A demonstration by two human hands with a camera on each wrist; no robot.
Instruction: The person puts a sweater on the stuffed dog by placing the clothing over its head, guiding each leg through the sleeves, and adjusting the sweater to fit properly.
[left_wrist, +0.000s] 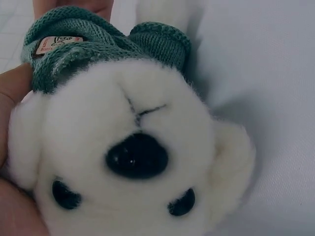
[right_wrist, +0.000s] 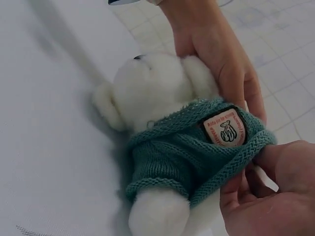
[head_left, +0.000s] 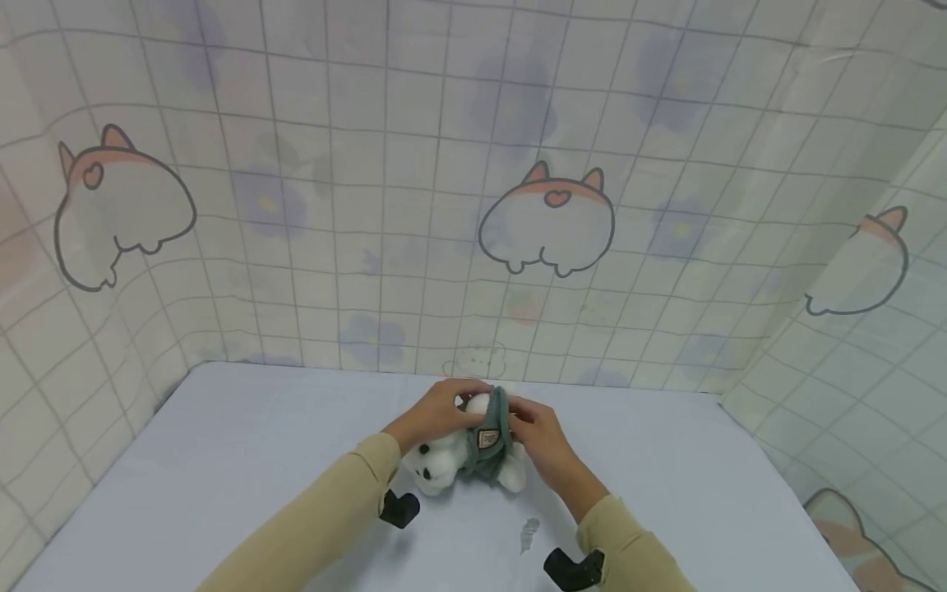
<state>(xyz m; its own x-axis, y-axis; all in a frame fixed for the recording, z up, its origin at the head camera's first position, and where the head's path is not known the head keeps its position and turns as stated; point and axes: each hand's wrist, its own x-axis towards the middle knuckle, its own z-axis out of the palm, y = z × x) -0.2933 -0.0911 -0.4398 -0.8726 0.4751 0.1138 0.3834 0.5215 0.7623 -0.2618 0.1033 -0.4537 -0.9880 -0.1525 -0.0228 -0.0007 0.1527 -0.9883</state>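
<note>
A white plush bear (head_left: pixel 438 467) with black eyes and nose lies on its side, its head toward the left. Around its body is a green knitted sweater (right_wrist: pixel 162 160) bearing a pale patch (right_wrist: pixel 225 130) with red lettering. My left hand (head_left: pixel 441 413) grips the bear from its upper side, thumb and fingers spread round it by the ear and shoulder. With thumb and fingers, my right hand (head_left: pixel 546 440) pinches the sweater's hem and holds it away from the body. In the left wrist view the bear's nose (left_wrist: pixel 137 156) faces the camera.
The white tabletop (head_left: pixel 296 444) lies under the bear, with a small grey mark (head_left: pixel 528 534) on it in front. Behind and at the sides hangs a gridded cloth (head_left: pixel 414 205) printed with animal figures and flowers. Black mounts sit by both wrists.
</note>
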